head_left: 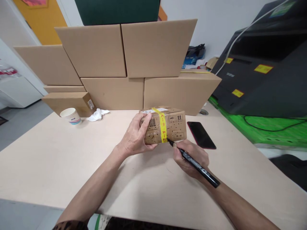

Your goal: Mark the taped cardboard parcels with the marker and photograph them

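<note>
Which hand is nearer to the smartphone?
Right: the right hand is just near-left of the smartphone; the left hand is farther left, on the taped carton.

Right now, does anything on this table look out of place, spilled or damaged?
A crumpled tissue lies beside the paper cup, looking like stray litter. The small box in the left hand has dark marks on its side; I can't tell whether they are damage or print. I see no spill, and the cup stands upright.

Brown with black print, the box (176, 127) in the left fingers (145, 123) wears yellow tape (163, 126) with red characters. The marker (196, 165) in the right fingers (187, 146) is black with pale lettering; the phone (201, 134) beyond them, black with red edges.
</note>
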A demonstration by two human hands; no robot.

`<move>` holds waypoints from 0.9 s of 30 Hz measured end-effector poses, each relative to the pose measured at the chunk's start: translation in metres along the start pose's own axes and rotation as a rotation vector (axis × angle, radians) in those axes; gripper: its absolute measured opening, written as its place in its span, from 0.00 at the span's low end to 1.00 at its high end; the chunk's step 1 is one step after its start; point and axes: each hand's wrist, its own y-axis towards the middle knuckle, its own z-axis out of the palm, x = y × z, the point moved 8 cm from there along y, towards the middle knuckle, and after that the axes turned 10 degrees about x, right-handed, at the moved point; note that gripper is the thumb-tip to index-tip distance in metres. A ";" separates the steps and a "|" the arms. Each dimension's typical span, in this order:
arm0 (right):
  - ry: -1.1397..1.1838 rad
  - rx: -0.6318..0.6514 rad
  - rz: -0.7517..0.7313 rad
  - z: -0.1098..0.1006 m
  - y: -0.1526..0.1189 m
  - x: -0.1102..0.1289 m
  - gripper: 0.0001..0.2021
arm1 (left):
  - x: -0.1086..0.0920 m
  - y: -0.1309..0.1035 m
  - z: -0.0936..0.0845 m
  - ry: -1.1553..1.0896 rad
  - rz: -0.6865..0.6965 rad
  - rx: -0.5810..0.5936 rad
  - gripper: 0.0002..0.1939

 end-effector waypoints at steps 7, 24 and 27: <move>0.028 -0.038 0.058 -0.003 -0.003 -0.005 0.11 | 0.000 0.000 0.002 0.001 -0.004 -0.004 0.63; -0.004 -0.079 0.091 -0.003 -0.004 -0.007 0.10 | -0.002 -0.001 0.007 0.002 0.021 0.032 0.64; -0.010 -0.035 0.074 0.003 -0.004 -0.005 0.09 | -0.003 -0.001 0.010 -0.005 0.035 0.019 0.63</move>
